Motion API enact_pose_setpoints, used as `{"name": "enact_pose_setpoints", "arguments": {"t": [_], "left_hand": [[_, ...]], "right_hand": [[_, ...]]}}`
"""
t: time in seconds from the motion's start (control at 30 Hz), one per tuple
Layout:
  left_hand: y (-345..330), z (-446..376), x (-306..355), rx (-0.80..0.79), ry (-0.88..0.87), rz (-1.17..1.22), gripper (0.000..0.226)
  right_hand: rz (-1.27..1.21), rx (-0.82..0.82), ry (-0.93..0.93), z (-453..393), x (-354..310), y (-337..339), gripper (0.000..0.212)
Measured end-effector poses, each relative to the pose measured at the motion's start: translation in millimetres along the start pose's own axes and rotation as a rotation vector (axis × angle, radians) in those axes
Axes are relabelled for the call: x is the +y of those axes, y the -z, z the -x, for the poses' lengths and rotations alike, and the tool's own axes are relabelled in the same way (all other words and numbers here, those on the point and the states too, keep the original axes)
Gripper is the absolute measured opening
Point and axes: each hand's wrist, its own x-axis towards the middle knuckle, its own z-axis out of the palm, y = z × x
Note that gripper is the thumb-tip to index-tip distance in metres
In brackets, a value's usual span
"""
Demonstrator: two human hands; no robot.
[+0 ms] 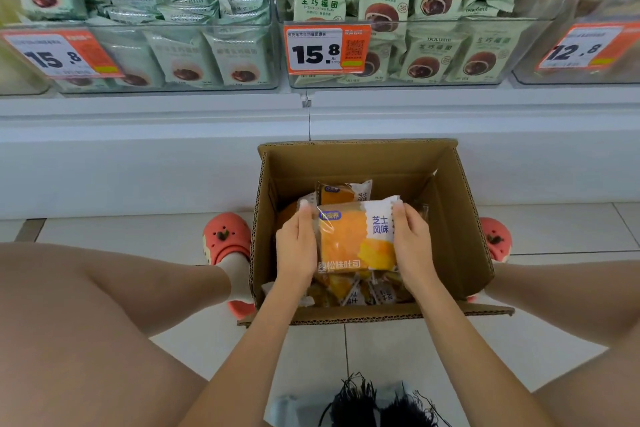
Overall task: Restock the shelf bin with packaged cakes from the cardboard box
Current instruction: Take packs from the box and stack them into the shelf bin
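Shelf bins (415, 55) above hold green packets. Cardboard box (460, 218) on floor, flaps open, between the person's feet. Inside: orange packaged cakes, loosely piled. Left hand (296, 246) and right hand (412, 243) grip opposite edges of one cake packet (356, 236), fingers curled round it, held flat over the box. Wrapper clear, white panel at right.

An open brown cardboard box (446, 215) stands on the floor just below the shelf, flaps up. A clear-wrapped orange and white packaged cake (356, 236) sits flat above more such packets (346, 291) heaped inside. Above, a clear plastic shelf bin (398, 78) holds upright pale green packets.
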Motion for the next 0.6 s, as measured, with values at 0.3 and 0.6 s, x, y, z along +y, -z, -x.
{"name": "enact_pose_setpoints", "arguments": {"t": [0.3, 0.6], "left_hand": [[1.9, -5.3, 11.5, 0.027, -0.217, -0.113, 0.048], [7.4, -16.9, 67.9, 0.100, -0.318, -0.143, 0.057]], "right_hand": [[-0.289, -0.087, -0.266, -2.3, -7.5, 7.4, 0.034], [-0.168, -0.205, -0.087, 21.0, -62.7, 32.7, 0.026]]}}
